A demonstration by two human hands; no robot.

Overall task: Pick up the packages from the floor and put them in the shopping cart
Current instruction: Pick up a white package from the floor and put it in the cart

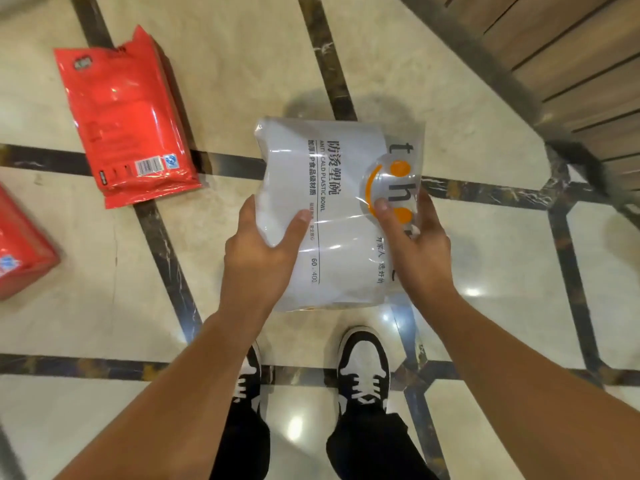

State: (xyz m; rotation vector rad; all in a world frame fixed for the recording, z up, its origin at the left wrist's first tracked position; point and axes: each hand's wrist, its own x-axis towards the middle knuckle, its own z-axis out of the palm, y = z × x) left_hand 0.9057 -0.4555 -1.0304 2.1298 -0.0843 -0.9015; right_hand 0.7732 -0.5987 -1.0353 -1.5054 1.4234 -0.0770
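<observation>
A: Status on the pkg?

B: The white bowl pack [332, 209] is held off the floor [502, 271] by both hands. The left hand [258, 249] is clamped on its near-left edge, thumb on top, the rest of the fingers hidden under the film. The right hand [414, 233] is closed on the near-right side, thumb pressed onto the orange smile print, other fingers wrapped behind.

A: Other pkgs?

B: A red pack [126, 116] is seen on the floor, well beyond and left of the left fingers. A second red pack [20, 244] is cut off at the left edge of the frame. Neither is touched.

A: Cart?

B: Not seen in frame. Only a wooden slatted structure [561, 64] is seen beyond the right fingers; what it is can't be told.

A: Risks?

B: The wrap is glossy & loose, so slip is likely if the thumbs are relaxed. Grip is taken at the near end only, so the far end could sag and the pack could be pulled from the fingers. The bowls inside prob. get dented if squeezed harder. Also, the red pack could be stepped on if the turn is made w/o looking.
</observation>
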